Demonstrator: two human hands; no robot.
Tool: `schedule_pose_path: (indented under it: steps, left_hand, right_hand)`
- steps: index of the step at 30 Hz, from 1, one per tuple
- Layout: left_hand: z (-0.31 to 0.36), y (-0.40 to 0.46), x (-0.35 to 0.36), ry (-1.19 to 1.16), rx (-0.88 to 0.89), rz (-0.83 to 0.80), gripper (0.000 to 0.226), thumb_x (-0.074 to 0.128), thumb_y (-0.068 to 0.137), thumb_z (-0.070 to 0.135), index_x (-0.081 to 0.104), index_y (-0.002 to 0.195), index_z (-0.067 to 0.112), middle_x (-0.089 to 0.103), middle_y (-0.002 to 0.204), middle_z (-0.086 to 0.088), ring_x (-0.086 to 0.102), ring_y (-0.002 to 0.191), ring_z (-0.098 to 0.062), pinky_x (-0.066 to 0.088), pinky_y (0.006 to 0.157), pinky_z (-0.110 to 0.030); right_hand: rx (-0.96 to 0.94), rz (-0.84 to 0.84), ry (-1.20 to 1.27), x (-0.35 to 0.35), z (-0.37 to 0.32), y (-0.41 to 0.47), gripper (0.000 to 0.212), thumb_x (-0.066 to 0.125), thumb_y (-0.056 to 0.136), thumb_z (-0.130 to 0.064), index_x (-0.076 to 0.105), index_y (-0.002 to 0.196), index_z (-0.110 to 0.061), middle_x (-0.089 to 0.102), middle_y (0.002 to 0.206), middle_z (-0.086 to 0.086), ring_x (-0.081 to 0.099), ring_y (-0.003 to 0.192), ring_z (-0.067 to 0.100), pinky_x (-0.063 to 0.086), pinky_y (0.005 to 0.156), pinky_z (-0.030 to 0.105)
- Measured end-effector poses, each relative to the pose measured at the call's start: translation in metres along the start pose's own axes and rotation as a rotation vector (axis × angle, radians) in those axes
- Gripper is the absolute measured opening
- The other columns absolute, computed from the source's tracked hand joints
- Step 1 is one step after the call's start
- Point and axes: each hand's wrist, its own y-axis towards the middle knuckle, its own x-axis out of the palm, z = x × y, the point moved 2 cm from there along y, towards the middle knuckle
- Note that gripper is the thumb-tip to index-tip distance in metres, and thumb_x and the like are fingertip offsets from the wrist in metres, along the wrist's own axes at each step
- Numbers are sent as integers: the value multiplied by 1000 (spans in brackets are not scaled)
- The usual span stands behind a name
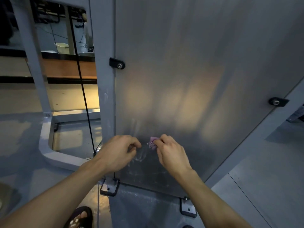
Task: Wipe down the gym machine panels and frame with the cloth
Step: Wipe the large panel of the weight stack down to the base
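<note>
Two bare hands work low on a grey metal gym machine panel (pixel 189 71), one holding a small purple cloth (pixel 152 143).

The right hand (pixel 171 153) pinches the crumpled cloth between thumb and fingertips, its grip closed on the fabric, which touches the lower part of the panel. Just beside it, the left hand (pixel 117 152) has its fingers curled against the panel and holds nothing. Pale streaks mark the metal between and above the hands. A grey frame post (pixel 106 96) runs up the panel's left edge, with a black bolted bracket (pixel 117 63) on it. A black cable (pixel 82 89) hangs left of the post. A sandalled foot (pixel 80 218) shows on the floor below.
</note>
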Motion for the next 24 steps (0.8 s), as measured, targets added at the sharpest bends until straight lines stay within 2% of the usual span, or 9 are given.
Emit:
schedule_pose_path:
  steps: [3,6,8,10,12,15,17,20,24]
  left_hand:
    - [-10,-6,-4,22,-29,-3,29,59,99,21,72,122,32,69,119,16,62,106,-3,51,94,-26]
    - [-28,-11,-8,17,-104,8,29,59,99,19,72,122,32,70,120,16,65,109,-7,52,95,-28]
    - [-37,-13,-10,13,-125,34,30,60,98,18,73,123,30,72,121,13,66,111,-9,53,96,-29]
    - [-40,-15,-13,6,-134,72,32,60,97,15,72,124,27,72,122,11,66,111,-11,53,96,-30]
    - [-41,-16,-16,-5,-135,117,31,60,98,13,72,124,25,71,122,10,65,111,-12,51,95,-28]
    - [-44,-15,-20,-16,-129,149,31,61,97,12,71,123,26,69,123,9,64,112,-14,50,95,-29]
    - [-46,-14,-21,-15,-128,145,33,61,97,13,69,126,26,66,127,9,62,115,-13,50,99,-32]
    - [-47,-13,-21,-13,-144,156,35,61,98,14,65,131,27,62,133,8,58,117,-12,47,101,-31]
    - [-47,-13,-20,-13,-170,153,36,61,99,16,63,133,27,60,136,8,56,117,-11,46,100,-31]
  right_hand:
    - [54,42,67,-18,4,15,16,68,86,-13,72,101,-18,60,93,1,65,83,28,56,50,39]
    - [95,231,179,-54,5,36,24,61,92,-8,72,110,-19,67,102,1,67,89,26,59,71,38]
    - [115,366,194,-70,5,44,24,64,91,-4,73,112,-14,65,98,4,65,86,26,55,73,35]
    - [109,399,185,-71,0,45,25,65,91,-3,72,113,-12,64,100,5,63,86,27,56,71,38]
    - [79,350,170,-54,-7,37,25,64,91,-4,71,112,-15,61,106,0,62,90,25,58,69,38]
    - [26,123,148,-16,-13,23,25,56,92,-11,67,111,-21,59,110,-6,60,95,21,59,60,38]
    - [1,4,98,1,-17,15,22,52,93,-16,68,108,-22,60,106,-4,60,94,22,57,51,39]
    - [-20,-50,37,7,-21,11,24,48,91,-22,70,98,-18,58,94,0,63,85,25,51,40,36]
    - [46,-42,127,-10,-19,25,30,43,92,-24,70,104,-24,60,100,-3,64,90,24,58,54,41]
